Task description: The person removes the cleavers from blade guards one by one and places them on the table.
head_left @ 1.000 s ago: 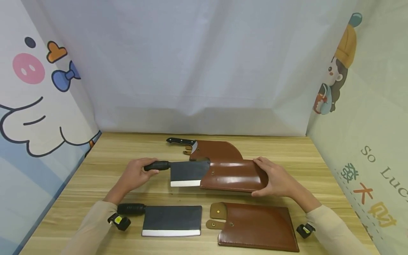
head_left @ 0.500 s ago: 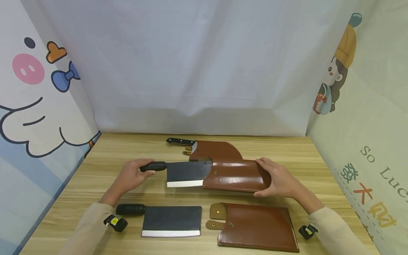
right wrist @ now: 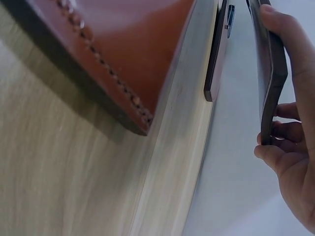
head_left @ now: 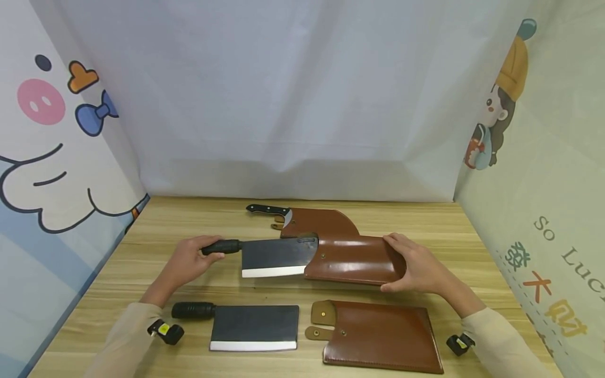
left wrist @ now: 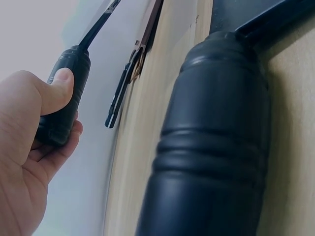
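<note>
My left hand [head_left: 191, 261] grips the black handle [left wrist: 64, 93] of a cleaver [head_left: 274, 255], thumb along its side. The cleaver's dark blade with its pale edge lies partly inside a brown leather sheath [head_left: 354, 260]; its far end is hidden there. On the right, my right hand [head_left: 416, 265] holds the sheath's closed end, thumb at the lower corner and fingers at the upper one. In the right wrist view the fingers curl round the edge of the sheath [right wrist: 272, 73]. Blade and sheath are raised above the wooden table.
Nearer the front lie a second cleaver [head_left: 255, 328] and a second brown sheath [head_left: 385, 336] with tan snap straps [head_left: 323, 313]. Behind the held sheath is a sheathed knife with a riveted black handle [head_left: 268, 209], its sheath [head_left: 326, 220] partly covered. The wooden table [head_left: 165, 220] meets a white curtain [head_left: 302, 105].
My left hand has drawn the cleaver leftward, so more blade shows outside the sheath. My right hand and the sheath have shifted slightly to the right.
</note>
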The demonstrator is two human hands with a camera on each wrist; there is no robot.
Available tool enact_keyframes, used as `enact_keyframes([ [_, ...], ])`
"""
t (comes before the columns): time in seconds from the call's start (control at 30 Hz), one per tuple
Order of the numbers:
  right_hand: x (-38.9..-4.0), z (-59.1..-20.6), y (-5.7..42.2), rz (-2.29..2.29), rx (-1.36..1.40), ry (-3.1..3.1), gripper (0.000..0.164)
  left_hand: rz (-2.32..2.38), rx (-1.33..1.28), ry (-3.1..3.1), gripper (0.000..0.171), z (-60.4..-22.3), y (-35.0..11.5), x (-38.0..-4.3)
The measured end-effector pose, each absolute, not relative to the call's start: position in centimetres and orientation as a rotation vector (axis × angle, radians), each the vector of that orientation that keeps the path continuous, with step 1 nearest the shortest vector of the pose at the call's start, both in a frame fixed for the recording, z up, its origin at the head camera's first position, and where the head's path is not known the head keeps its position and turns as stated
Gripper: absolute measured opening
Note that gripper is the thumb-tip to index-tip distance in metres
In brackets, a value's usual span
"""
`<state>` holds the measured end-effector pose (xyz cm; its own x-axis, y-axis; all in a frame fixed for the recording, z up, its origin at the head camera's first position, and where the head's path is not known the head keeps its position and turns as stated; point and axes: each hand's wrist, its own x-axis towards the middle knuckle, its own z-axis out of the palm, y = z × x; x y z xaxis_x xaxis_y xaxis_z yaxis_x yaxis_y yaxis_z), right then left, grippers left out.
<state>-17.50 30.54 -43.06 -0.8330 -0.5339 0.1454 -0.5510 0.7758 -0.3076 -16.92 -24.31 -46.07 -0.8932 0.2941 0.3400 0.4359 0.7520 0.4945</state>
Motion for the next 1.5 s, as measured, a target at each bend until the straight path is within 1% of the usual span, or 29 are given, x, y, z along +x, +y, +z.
enact_keyframes([
  [0.43, -17.4, -42.7, 31.0, 0.505, 0.916, -2.913, 0.118, -0.861, -0.582, -2.733, 0.04, -45.0, -25.3, -16.8],
  [1.1, -17.2, -42.2, 32.5, 0.489, 0.913, -2.912, 0.118, -0.821, -0.578, -2.775, 0.042, -44.0, -27.9, -16.4],
  [1.5, -17.0, -42.3, 33.7, 0.483, 0.892, -2.931, 0.117, -0.787, -0.551, -2.832, 0.044, -44.2, -28.6, -15.9],
])
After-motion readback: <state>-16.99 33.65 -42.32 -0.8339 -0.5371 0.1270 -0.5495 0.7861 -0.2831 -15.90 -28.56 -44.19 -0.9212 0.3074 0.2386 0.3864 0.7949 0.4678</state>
